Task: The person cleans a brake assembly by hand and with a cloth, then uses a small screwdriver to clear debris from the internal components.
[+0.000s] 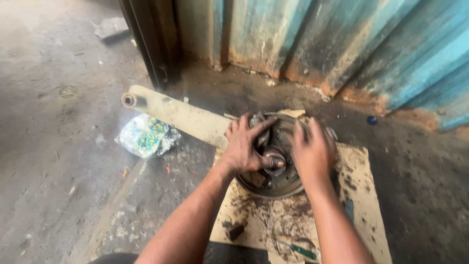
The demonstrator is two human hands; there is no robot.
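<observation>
**Two hands on a round brake assembly over stained cardboard**

The left hand [245, 146] lies on the left half of a round, greasy metal brake assembly [274, 159], fingers spread wide across its face and the thumb pressed against the central hub [276, 161]. The right hand [312, 149] covers the right half of the same part, palm down, fingers extended and slightly apart over the rim; it grips nothing separate, and whether its fingertips hook the far edge cannot be told. Both forearms enter from the bottom of the view and converge on the assembly.

The assembly rests flat on a sheet of oil-stained cardboard [364, 195], near the sheet's upper edge. A long, pale, dirt-coated arm [178, 115] extends from the assembly's left side toward the upper left, ending in a small round eye [129, 100]. Just below that arm, on the concrete floor [53, 146], lies a crumpled printed plastic bag [146, 135].

On the cardboard below the hands are a small dark metal piece [234, 230] and, farther right, a green-handled screwdriver [302, 251]. A rusted, blue-painted corrugated metal wall [342, 34] stands behind the work area, with a small blue cap [372, 120] on the ground near its base.
</observation>
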